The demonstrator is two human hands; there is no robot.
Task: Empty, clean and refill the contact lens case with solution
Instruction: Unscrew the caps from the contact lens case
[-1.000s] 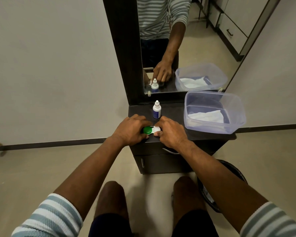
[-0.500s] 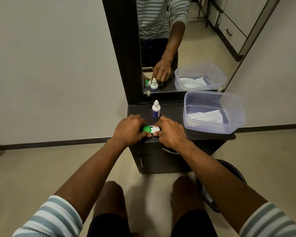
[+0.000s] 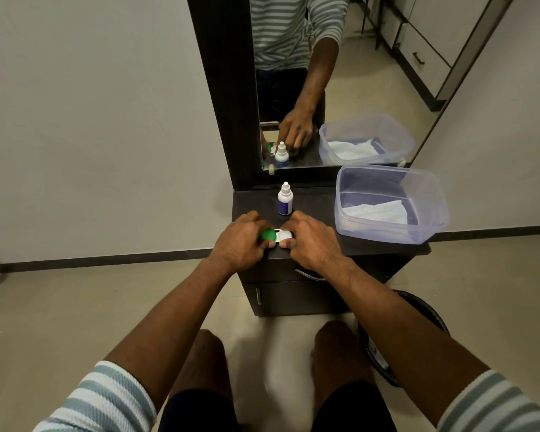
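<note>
With my left hand (image 3: 238, 241) clamped on the green cap (image 3: 267, 234) and my right hand (image 3: 312, 241) pinning the white contact lens case (image 3: 285, 235) at the worktop's (image 3: 312, 201) near edge, I'd twist gently, keeping it flat, the solution bottle (image 3: 285, 199) just beyond.

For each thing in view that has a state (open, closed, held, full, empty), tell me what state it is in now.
Lens case: on the dresser top, held from both sides.
Green cap: on the case, under the left hand.
Right hand: gripping the white end.
Solution bottle: upright, capped, untouched.
Plastic tub: open, no lid, white cloth inside.
Drawer: closed.
</note>
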